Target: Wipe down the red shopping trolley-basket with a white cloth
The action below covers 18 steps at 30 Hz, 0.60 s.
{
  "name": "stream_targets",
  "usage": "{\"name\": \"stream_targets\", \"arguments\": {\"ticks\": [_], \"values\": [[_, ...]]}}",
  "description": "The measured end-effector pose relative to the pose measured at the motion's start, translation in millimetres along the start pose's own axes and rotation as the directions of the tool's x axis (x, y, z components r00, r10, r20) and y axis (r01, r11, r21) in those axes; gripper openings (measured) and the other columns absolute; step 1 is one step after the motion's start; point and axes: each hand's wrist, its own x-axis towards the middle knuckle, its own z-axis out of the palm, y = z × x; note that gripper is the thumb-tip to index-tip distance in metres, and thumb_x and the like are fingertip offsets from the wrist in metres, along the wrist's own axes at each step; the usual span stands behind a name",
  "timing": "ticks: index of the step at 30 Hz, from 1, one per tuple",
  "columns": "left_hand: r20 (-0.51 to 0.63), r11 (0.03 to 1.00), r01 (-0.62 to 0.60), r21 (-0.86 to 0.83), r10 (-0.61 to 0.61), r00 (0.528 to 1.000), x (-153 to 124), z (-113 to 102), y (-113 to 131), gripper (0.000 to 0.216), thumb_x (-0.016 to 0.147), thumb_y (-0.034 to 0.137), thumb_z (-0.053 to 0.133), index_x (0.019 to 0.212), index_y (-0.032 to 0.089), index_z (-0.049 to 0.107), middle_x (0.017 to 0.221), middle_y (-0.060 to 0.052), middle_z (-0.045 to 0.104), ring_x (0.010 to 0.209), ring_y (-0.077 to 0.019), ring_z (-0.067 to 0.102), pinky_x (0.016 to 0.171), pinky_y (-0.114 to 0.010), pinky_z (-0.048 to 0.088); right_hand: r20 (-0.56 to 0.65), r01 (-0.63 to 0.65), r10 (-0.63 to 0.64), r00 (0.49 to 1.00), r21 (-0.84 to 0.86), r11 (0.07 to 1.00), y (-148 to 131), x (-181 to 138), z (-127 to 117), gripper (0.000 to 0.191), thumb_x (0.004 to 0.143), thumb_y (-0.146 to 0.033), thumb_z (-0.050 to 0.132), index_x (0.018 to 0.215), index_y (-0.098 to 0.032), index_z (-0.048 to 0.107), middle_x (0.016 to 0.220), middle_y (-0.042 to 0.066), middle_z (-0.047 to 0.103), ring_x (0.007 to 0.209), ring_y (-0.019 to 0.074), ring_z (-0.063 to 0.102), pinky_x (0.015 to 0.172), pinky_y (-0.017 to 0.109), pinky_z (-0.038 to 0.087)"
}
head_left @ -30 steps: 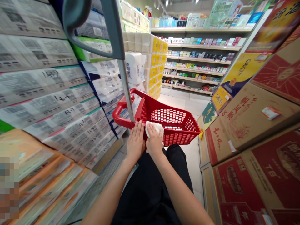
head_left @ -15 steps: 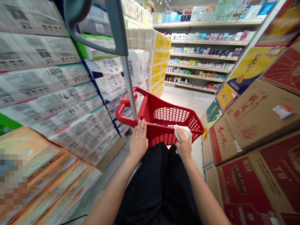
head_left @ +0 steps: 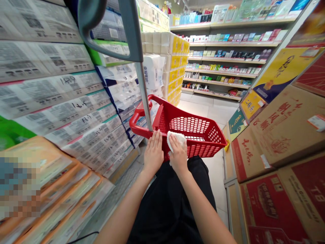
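Note:
A red plastic shopping basket with perforated walls stands before my legs. From its left end a metal pole rises to a grey handle. My left hand lies flat on the basket's near rim beside the pole, fingers stretched out. Just to its right, my right hand presses a white cloth over the same rim. The cloth drapes over both sides of the rim, partly hidden by my fingers.
Stacked packs of tissue paper line the left side, with orange packs lower down. Cardboard boxes are piled on the right. Shelves of small boxed goods stand at the back, beyond the tiled floor.
My right hand has slid the white cloth leftward along the near rim, from near the basket's right end to beside my left hand. My left hand stays on the rim.

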Motion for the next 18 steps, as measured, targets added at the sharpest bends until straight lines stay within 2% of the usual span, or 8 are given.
{"name": "stream_targets", "arguments": {"ticks": [5, 8, 10, 12, 14, 16, 18], "values": [[-0.012, 1.0, 0.001, -0.02, -0.001, 1.0, -0.1, -2.3, 1.3, 0.088, 0.073, 0.007, 0.048, 0.153, 0.01, 0.014, 0.16, -0.011, 0.022, 0.149, -0.0236, 0.016, 0.12, -0.042, 0.023, -0.052, -0.144, 0.139, 0.989, -0.096, 0.985, 73.5, -21.3, -14.4, 0.08, 0.071, -0.001, 0.038, 0.146, -0.03, 0.038, 0.151, 0.002, 0.042, 0.141, 0.0167, 0.037, 0.12, 0.052, 0.006], [-0.013, 1.0, 0.001, -0.021, -0.002, 1.0, 0.0, -1.8, 1.2, 0.087, 0.073, 0.007, 0.048, 0.153, 0.01, 0.015, 0.16, -0.01, 0.021, 0.149, -0.0234, 0.015, 0.12, -0.042, 0.023, -0.074, -0.252, 0.246, 0.967, -0.097, 0.963, 93.5, -24.0, -22.0, 0.079, 0.071, -0.002, 0.037, 0.145, -0.03, 0.041, 0.151, 0.002, 0.043, 0.141, 0.017, 0.036, 0.119, 0.055, 0.004], [-0.014, 1.0, 0.004, -0.021, -0.005, 1.0, 0.0, -1.0, 0.9, 0.087, 0.072, 0.007, 0.048, 0.153, 0.01, 0.016, 0.16, -0.01, 0.021, 0.149, -0.0231, 0.015, 0.12, -0.041, 0.022, -0.074, -0.317, 0.312, 0.947, -0.073, 0.946, 84.7, -16.6, -21.0, 0.077, 0.071, -0.002, 0.035, 0.144, -0.024, 0.043, 0.15, 0.006, 0.043, 0.141, 0.0188, 0.036, 0.119, 0.055, 0.005], [-0.015, 1.0, 0.006, -0.017, -0.007, 1.0, -0.4, 0.6, 0.4, 0.086, 0.073, 0.007, 0.048, 0.153, 0.009, 0.016, 0.161, -0.01, 0.02, 0.149, -0.0226, 0.014, 0.121, -0.041, 0.021, -0.044, -0.323, 0.321, 0.946, -0.039, 0.946, 59.0, -4.0, -14.7, 0.075, 0.071, -0.002, 0.035, 0.144, -0.015, 0.043, 0.149, 0.011, 0.044, 0.142, 0.021, 0.035, 0.12, 0.054, 0.006], [-0.018, 1.0, 0.007, -0.006, -0.007, 1.0, -0.9, 2.9, -0.6, 0.083, 0.075, 0.007, 0.047, 0.153, 0.009, 0.016, 0.161, -0.01, 0.02, 0.149, -0.0218, 0.014, 0.121, -0.04, 0.022, 0.01, -0.249, 0.249, 0.969, 0.004, 0.969, 23.7, 9.2, -6.0, 0.076, 0.068, 0.0, 0.036, 0.144, -0.01, 0.042, 0.149, 0.013, 0.044, 0.143, 0.0209, 0.034, 0.121, 0.051, 0.006], [-0.023, 1.0, 0.001, 0.015, 0.0, 1.0, -1.5, 5.2, -2.1, 0.078, 0.08, 0.008, 0.043, 0.153, 0.009, 0.016, 0.16, -0.01, 0.022, 0.149, -0.0209, 0.015, 0.12, -0.04, 0.023, 0.047, -0.136, 0.134, 0.99, 0.054, 0.989, -9.8, 18.6, 1.0, 0.078, 0.068, 0.001, 0.035, 0.144, -0.011, 0.042, 0.15, 0.011, 0.043, 0.143, 0.0182, 0.032, 0.122, 0.047, 0.006], [-0.026, 0.999, -0.008, 0.034, 0.009, 1.0, -1.7, 6.3, -3.3, 0.072, 0.085, 0.009, 0.038, 0.153, 0.011, 0.017, 0.16, -0.009, 0.024, 0.149, -0.0206, 0.016, 0.12, -0.041, 0.025, 0.054, -0.048, 0.044, 0.998, 0.088, 0.995, -30.4, 22.1, 3.8, 0.077, 0.07, 0.001, 0.034, 0.145, -0.015, 0.041, 0.152, 0.008, 0.041, 0.144, 0.0156, 0.031, 0.122, 0.046, 0.005]]}}
